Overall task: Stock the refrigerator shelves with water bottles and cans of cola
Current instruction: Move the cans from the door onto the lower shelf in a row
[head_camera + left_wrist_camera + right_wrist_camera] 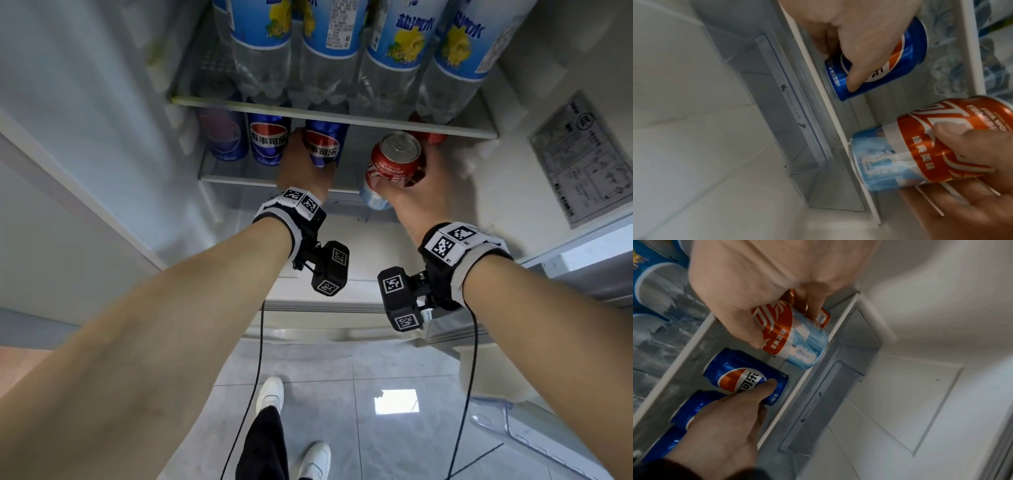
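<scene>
My left hand (305, 164) grips a blue cola can (323, 145) standing on the lower glass shelf (239, 178), thumb across its label (854, 78). Two more blue cans (269, 138) stand to its left. My right hand (421, 185) holds a red and pale-blue cola can (390, 168), tilted, at the shelf's front edge; the same can shows close up (795, 340) in the right wrist view. Another red can (430, 137) stands behind it, mostly hidden. Several water bottles (329, 51) with blue labels fill the upper shelf (342, 114).
A clear drawer (797, 129) sits under the lower shelf. White fridge walls close in on the left and right, with a printed sticker (585, 157) on the right one. The open door's clear bin (534, 431) juts out at lower right over the tiled floor.
</scene>
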### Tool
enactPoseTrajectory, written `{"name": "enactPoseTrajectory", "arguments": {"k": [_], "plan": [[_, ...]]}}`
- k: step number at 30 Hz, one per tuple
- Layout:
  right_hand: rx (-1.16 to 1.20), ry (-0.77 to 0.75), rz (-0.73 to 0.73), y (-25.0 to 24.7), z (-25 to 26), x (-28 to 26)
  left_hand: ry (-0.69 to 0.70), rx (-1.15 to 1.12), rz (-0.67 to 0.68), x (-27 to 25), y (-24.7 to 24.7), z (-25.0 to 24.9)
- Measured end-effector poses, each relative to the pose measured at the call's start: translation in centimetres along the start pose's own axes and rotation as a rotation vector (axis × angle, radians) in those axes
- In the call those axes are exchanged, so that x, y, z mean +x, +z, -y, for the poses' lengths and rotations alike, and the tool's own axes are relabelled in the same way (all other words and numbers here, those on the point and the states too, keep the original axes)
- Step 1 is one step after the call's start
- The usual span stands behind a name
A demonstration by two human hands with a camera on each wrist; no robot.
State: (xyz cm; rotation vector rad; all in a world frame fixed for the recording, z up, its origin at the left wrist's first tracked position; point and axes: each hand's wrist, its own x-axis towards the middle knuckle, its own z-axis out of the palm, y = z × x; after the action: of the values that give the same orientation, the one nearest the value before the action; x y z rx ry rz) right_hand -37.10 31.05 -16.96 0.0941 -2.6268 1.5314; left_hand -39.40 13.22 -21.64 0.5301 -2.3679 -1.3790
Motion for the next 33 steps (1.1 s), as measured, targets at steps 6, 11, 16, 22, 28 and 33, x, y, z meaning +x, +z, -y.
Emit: {"name": "enactPoseTrajectory", "arguments": {"k": [6,11,16,22,28,33], "plan": [[0.093,0.024,0.017,1.0,-0.6,-0.3,-0.022,0.021,-0.078,-0.5,0.4,-0.1],[0.127,0.04,0.002,1.0,-0.8,-0.3,0.005,0.041,-0.009,-0.5,-0.3,0.0],[0.165,0.047,0.004,0.9,-0.5,-0.3,0.018,0.105,-0.013,-1.5,-1.0,0.3],[0.163,0.059,0.015,1.3,-0.2,-0.2,0.13,0.068,0.139,-5.1,-2.2,2.6],[0.131,0.008,0.039,2.6,0.0,1.2,0.357,-0.001,0.369,-5.6,-1.4,1.8],[0.103,0.002,0.085,3.1,0.4,2.9,0.362,-0.05,0.395,-5.4,-0.6,1.7]]}}
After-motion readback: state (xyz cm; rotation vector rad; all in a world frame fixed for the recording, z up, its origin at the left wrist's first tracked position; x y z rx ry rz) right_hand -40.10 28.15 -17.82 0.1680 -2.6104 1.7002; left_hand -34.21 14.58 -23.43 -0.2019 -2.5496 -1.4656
